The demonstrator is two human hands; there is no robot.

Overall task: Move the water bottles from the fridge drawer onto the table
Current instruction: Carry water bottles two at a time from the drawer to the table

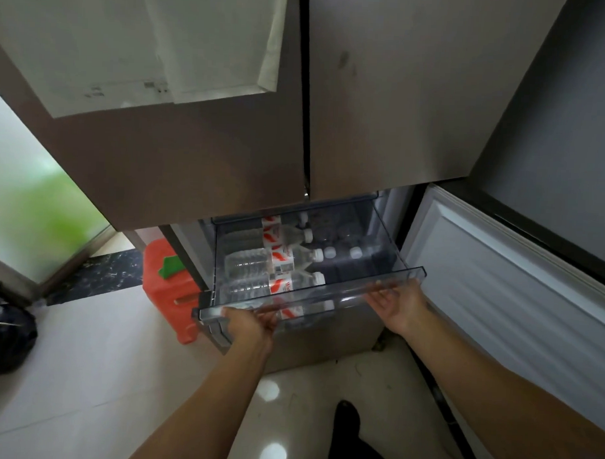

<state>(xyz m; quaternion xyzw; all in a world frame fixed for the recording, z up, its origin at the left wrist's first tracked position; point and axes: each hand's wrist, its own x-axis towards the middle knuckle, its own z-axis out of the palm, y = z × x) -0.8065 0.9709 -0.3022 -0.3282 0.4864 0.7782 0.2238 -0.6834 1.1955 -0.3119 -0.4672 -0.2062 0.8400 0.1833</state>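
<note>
A clear plastic fridge drawer (388, 277) is pulled out below the closed upper fridge doors. Inside it lie several clear water bottles (258, 264) with red-and-white labels and white caps, on their sides, caps pointing right. More white caps (356, 253) show at the drawer's right part. My left hand (251, 325) grips the drawer's front rim near its left end. My right hand (396, 306) holds the same rim near its right end, fingers under the lip. No table is in view.
The lower right fridge door (498, 287) stands open to the right of the drawer. An orange plastic stool (165, 283) with a green item on it stands left of the fridge. A dark bag (6, 335) lies on the pale tiled floor at left.
</note>
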